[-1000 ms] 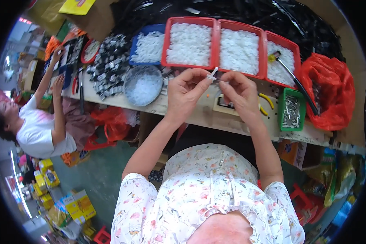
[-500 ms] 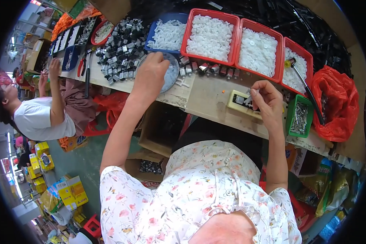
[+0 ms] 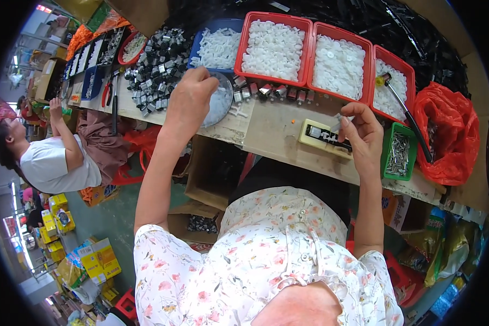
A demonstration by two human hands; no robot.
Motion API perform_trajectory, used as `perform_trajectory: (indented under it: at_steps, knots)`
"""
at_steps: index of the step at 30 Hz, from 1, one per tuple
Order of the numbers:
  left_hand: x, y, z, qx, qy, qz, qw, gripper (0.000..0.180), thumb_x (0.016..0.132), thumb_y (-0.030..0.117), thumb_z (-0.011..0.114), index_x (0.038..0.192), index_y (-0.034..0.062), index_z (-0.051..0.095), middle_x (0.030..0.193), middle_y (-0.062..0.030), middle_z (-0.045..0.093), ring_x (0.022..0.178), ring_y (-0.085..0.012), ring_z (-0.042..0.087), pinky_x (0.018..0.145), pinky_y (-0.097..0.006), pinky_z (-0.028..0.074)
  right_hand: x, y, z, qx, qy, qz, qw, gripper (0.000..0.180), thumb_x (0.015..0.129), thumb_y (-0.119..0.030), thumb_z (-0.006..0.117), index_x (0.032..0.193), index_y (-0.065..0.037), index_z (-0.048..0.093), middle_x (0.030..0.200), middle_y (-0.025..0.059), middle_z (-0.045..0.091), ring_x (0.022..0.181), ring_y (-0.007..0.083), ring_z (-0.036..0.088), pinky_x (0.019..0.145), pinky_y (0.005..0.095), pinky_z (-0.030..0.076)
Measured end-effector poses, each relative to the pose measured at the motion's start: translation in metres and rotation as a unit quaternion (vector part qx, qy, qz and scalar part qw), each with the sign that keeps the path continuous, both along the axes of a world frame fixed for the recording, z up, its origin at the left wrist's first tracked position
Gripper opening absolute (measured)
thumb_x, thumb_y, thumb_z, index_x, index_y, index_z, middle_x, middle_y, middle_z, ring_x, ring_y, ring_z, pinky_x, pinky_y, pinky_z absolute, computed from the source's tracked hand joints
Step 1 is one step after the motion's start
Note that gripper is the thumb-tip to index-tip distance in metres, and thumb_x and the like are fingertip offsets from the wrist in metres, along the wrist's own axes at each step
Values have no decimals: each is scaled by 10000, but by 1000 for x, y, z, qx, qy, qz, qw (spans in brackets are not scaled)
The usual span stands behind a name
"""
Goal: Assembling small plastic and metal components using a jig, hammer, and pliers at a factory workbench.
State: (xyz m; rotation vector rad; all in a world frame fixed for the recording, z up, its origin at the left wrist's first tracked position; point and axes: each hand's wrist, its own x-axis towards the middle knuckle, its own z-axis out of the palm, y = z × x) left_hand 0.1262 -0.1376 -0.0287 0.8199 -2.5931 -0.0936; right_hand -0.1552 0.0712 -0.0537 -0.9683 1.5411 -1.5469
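At the left, my left hand (image 3: 189, 103) hangs over the near-left side of a round dish (image 3: 223, 108) of translucent white pieces. Its fingers are drawn together, and whatever is between them is hidden. My right hand (image 3: 363, 133) pinches a small, pale translucent flat piece (image 3: 336, 123) between thumb and fingers. Just below that piece lies a cream-coloured block (image 3: 308, 134), with a narrow black part (image 3: 315, 132) set in its recess. White or silvery bits show on the black part. My right fingertips partly cover the block's right end.
Red trays (image 3: 310, 54) of white plastic parts line the back, beside a blue tray (image 3: 193, 58). Black-and-silver pieces (image 3: 157, 68) are heaped left. A green bin (image 3: 388, 155) of metal pins, a hammer (image 3: 399, 98) and a red bag (image 3: 448, 136) lie right. A co-worker (image 3: 54, 157) sits left.
My right hand has shifted slightly right, uncovering more of the black part in the block. My left hand stays near the dish, a little farther left. The co-worker's raised hand has lowered.
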Motion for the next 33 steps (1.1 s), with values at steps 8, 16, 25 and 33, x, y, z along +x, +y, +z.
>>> perform_trajectory:
  at_steps: [8, 16, 25, 33]
  knots:
    - [1, -2, -14, 1, -29, 28, 999, 107, 826, 6, 652, 928, 6, 686, 872, -139, 619, 902, -327, 609, 759, -416, 492, 11, -6, -4, -37, -26, 52, 998, 220, 909, -15, 679, 1116, 30, 618, 999, 27, 641, 842, 62, 607, 727, 217, 501]
    - [3, -4, -24, -16, -96, -4, 995, 132, 796, -12, 634, 917, 11, 683, 869, -131, 623, 890, -331, 603, 760, -425, 493, 8, 1, -3, -2, -8, 57, 998, 207, 916, -5, 673, 1108, 31, 605, 1000, 30, 629, 882, 82, 619, 796, 236, 526]
    - [-22, 32, 15, 91, 129, -36, 987, 99, 826, 19, 705, 917, -22, 713, 860, -142, 693, 800, -309, 659, 691, -373, 496, 19, -4, -4, -50, -50, 19, 997, 194, 912, 35, 658, 1099, 43, 603, 1003, 59, 657, 902, 110, 653, 838, 254, 546]
    - [-80, 72, 0, 355, 267, -63, 894, 110, 854, 26, 722, 955, -12, 744, 863, -76, 714, 728, -117, 603, 633, -252, 446, 15, -2, -6, -125, -60, 17, 990, 200, 890, 72, 671, 1083, 61, 623, 1042, 112, 681, 941, 133, 662, 856, 268, 551]
